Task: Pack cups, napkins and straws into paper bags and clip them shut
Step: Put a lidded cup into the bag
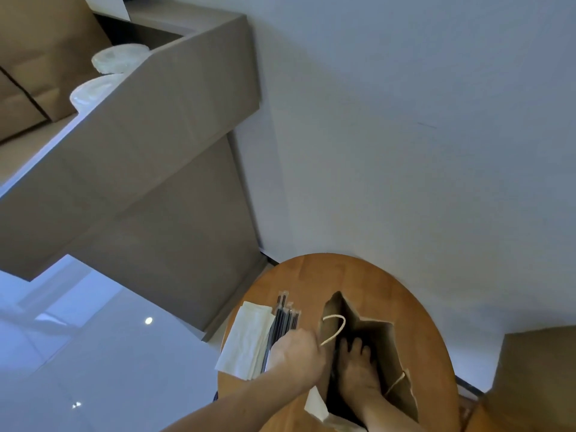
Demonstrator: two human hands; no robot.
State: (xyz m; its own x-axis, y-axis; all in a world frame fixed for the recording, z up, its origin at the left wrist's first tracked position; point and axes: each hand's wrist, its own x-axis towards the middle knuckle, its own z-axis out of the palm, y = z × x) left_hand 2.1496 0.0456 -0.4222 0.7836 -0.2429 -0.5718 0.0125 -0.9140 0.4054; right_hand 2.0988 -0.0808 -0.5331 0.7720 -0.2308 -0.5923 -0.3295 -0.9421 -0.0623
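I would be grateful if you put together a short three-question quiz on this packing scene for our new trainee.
1. True or false: the right hand reaches into the open brown paper bag on the round wooden table.
2. What lies directly between the stack of white paper napkins and the bag? A) a glass bottle B) wrapped black straws C) a metal clip
3. Fill in: the stacks of clear plastic cups stand on the ____ at upper left, not on the table.
Key: 1 true; 2 B; 3 counter.
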